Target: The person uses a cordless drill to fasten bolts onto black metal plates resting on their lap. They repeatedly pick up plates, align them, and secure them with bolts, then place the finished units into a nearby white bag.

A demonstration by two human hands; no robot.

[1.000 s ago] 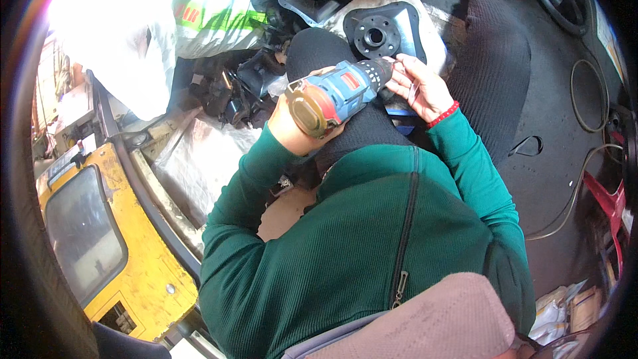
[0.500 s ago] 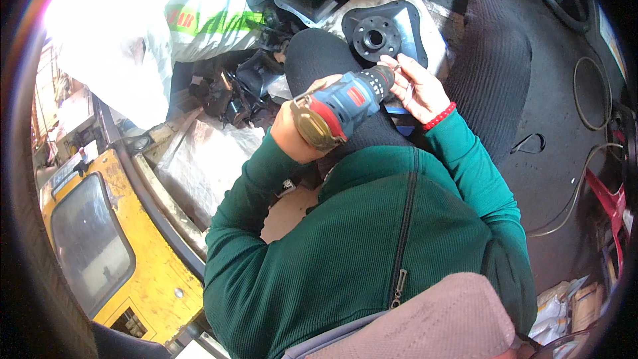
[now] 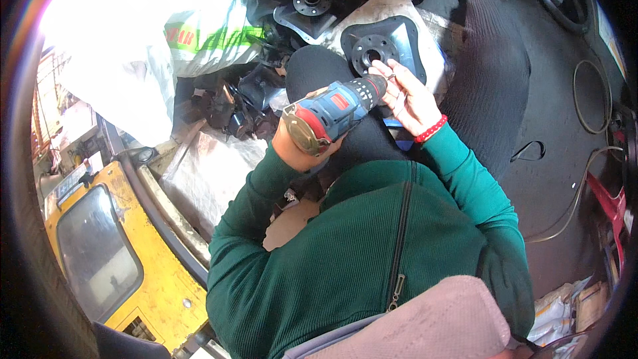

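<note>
While the blue cordless drill [image 3: 335,112] sits over the knee, just below the black flanged plate [image 3: 385,46], left hand [image 3: 299,149] grips its handle tight; right hand [image 3: 407,96] pinches something small at the chuck.

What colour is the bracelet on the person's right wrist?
Red: the beaded bracelet sits on the wrist below the right hand, head view.
</note>
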